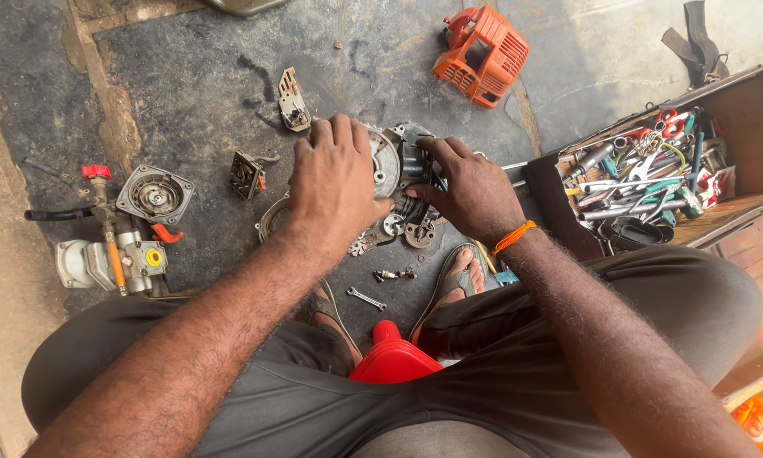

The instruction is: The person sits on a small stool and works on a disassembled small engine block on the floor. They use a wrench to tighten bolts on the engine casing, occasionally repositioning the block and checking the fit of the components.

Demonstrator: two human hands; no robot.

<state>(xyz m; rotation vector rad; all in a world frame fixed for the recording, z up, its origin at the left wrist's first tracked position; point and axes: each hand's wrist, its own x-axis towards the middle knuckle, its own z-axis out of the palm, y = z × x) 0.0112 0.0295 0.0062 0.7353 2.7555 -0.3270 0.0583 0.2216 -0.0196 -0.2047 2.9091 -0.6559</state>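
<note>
Head view, looking straight down at a stained concrete floor [203, 68].

- Small engine block [403, 165], grey metal with flywheel and cooling fins: centre of frame, on the floor, under both hands.
- Left hand [335, 182]: palm down over the flywheel side of the engine, fingers together and curled over its upper edge, pressing on it.
- Right hand [470, 191]: closed around the finned side of the engine at 3 o'clock from the left hand, fingertips tucked against the metal; orange thread band [515, 237] on the wrist.
- Orange plastic engine cover [481, 55]: 1 o'clock from the engine, well apart.
- Small metal bracket [292, 100]: 11 o'clock, near the left fingertips.
- Dark square part [247, 175]: 9 o'clock, just beside the left hand.
- Round recoil housing [154, 193] and grey pump assembly with red valve knob [102, 246]: 9 o'clock, well apart.
- Small open-ended spanner [366, 298] and loose bolts [394, 274]: 6 o'clock, between the sandalled feet.
- Red plastic container cap [392, 356]: 6 o'clock, between the knees.
- Wooden toolbox [737, 110], full of pliers, wrenches and screwdrivers: 3 o'clock.
</note>
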